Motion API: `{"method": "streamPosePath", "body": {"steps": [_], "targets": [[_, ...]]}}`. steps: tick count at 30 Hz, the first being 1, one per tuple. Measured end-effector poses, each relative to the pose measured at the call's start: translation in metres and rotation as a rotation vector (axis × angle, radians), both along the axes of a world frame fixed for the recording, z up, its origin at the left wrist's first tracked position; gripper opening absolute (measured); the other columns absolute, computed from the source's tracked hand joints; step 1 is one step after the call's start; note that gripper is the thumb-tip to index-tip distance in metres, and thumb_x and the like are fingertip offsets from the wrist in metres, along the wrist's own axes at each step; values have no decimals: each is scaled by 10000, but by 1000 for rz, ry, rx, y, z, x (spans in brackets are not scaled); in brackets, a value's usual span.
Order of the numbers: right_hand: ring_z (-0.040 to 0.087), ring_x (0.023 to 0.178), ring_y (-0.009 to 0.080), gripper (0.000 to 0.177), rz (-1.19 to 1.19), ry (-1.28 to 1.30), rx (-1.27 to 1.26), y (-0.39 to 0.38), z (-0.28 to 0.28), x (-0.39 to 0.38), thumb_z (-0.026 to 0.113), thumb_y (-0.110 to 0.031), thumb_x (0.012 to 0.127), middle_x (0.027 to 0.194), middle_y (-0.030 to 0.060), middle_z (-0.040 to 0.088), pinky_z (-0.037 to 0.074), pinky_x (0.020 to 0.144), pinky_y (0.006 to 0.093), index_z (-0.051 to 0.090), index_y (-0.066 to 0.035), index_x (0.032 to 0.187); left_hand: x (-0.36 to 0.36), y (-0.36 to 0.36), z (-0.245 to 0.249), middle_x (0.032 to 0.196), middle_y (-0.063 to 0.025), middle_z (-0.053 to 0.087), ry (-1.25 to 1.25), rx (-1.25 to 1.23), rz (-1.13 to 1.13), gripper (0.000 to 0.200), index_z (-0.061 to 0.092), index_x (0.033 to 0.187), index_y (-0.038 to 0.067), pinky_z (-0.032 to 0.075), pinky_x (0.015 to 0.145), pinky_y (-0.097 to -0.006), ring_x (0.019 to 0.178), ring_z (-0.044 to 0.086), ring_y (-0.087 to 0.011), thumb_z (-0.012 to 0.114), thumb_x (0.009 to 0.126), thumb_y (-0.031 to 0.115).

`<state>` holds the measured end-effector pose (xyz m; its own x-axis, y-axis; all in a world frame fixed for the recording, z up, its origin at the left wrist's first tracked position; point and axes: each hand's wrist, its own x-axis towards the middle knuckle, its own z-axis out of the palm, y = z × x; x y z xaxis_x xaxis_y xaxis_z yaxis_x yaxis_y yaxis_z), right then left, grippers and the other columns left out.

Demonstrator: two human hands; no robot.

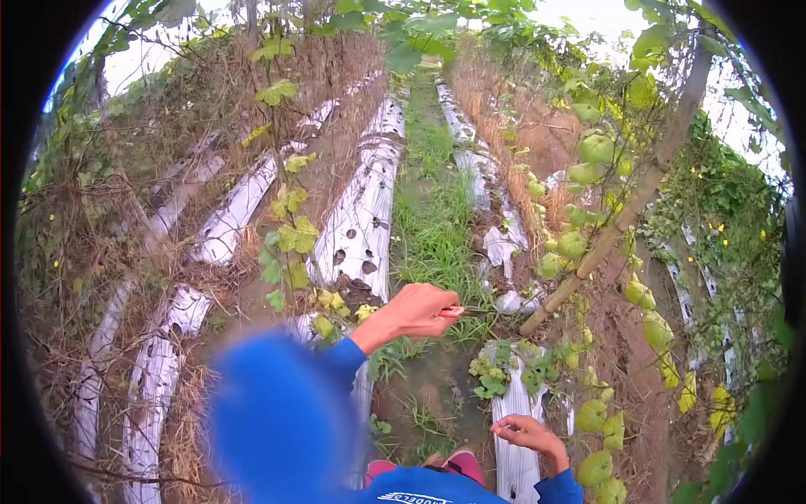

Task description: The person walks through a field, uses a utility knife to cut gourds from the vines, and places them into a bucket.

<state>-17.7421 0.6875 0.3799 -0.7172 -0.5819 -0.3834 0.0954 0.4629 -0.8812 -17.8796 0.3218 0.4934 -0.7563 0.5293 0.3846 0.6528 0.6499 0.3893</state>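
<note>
My left hand (411, 311) reaches forward over the grassy path, its fingers wrapped round a small red-handled tool (452, 312). A thin dark end of this tool points right; its exact kind is hard to make out. Lower down at the right, my right hand (529, 435) hangs over white plastic mulch (514, 470), its fingers loosely bent and apart, with nothing visible in them. A low leafy plant (495, 374) grows on the mulch just above that hand.
A slanting wooden pole (617, 227) stands to the right, with yellowing leafy vines (594, 416) hanging beside it. Dry stems and vines (101, 210) crowd the left. Rows of holed mulch (357, 218) flank the green grass strip (428, 218).
</note>
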Motion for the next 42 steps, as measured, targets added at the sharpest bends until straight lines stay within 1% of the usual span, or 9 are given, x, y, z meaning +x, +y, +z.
{"method": "streamPosePath", "body": {"steps": [9, 13, 15, 16, 19, 20, 24, 37, 42], "targets": [[545, 854, 59, 338, 199, -84, -57, -14, -23, -151, 635, -327, 957, 1002, -28, 663, 442, 721, 247, 664, -61, 1165, -67, -34, 0, 682, -188, 595, -71, 27, 242, 207, 607, 815, 36, 432, 576, -450, 650, 589, -400, 624, 838, 241], [504, 785, 38, 337, 223, 89, -165, 1, -36, -216, 620, -344, 968, 960, -49, 638, 407, 663, 214, 663, -68, 1155, -121, -31, 5, 612, -163, 568, -64, 101, 345, 323, 585, 767, 48, 420, 550, -434, 568, 565, -370, 580, 928, 328], [502, 764, 27, 352, 225, -68, -33, 5, -32, -247, 613, -357, 972, 955, -51, 641, 397, 650, 204, 660, -64, 1161, -142, -27, -2, 605, -164, 561, -110, 196, 367, 348, 579, 769, 42, 413, 548, -427, 560, 559, -345, 580, 941, 345], [493, 740, 19, 371, 219, -96, -123, 10, -40, -262, 616, -371, 969, 925, -52, 634, 398, 643, 203, 658, -63, 1172, -144, -20, 1, 600, -158, 546, -142, 242, 398, 356, 579, 772, 36, 407, 542, -415, 540, 543, -289, 576, 952, 343], [497, 742, 24, 375, 132, -98, -157, 19, -41, -288, 615, -369, 969, 922, -53, 630, 405, 642, 211, 655, -60, 1178, -164, -15, -21, 605, -127, 546, -156, 231, 372, 356, 583, 774, 32, 405, 545, -395, 542, 525, -240, 570, 959, 335], [566, 860, 66, 388, 151, -51, -91, 21, -37, -296, 625, -386, 955, 1010, -12, 666, 474, 753, 250, 668, -67, 1170, -168, -16, -28, 610, -82, 549, -231, 266, 349, 351, 596, 774, 37, 412, 558, -374, 560, 519, -178, 567, 963, 331], [551, 833, 63, 419, 259, -143, -60, 24, -39, -322, 605, -428, 956, 979, -27, 642, 469, 729, 237, 665, -69, 1165, -179, -8, -30, 635, -53, 589, -351, 285, 440, 343, 619, 791, 44, 439, 582, -328, 592, 544, -124, 571, 958, 340], [513, 792, 57, 365, 318, -253, -87, -16, -63, -408, 612, -364, 965, 971, -35, 614, 434, 690, 238, 655, -73, 1181, -280, -32, -76, 641, -59, 609, -464, 320, 446, 398, 604, 774, 5, 447, 591, -320, 611, 570, -131, 575, 945, 363], [518, 774, 62, 352, 233, -343, -177, -34, -82, -462, 600, -346, 975, 953, -24, 610, 440, 679, 241, 652, -59, 1172, -356, -51, -95, 668, -37, 638, -659, 354, 504, 388, 659, 831, 30, 462, 611, -307, 640, 585, -115, 569, 950, 388]]}}
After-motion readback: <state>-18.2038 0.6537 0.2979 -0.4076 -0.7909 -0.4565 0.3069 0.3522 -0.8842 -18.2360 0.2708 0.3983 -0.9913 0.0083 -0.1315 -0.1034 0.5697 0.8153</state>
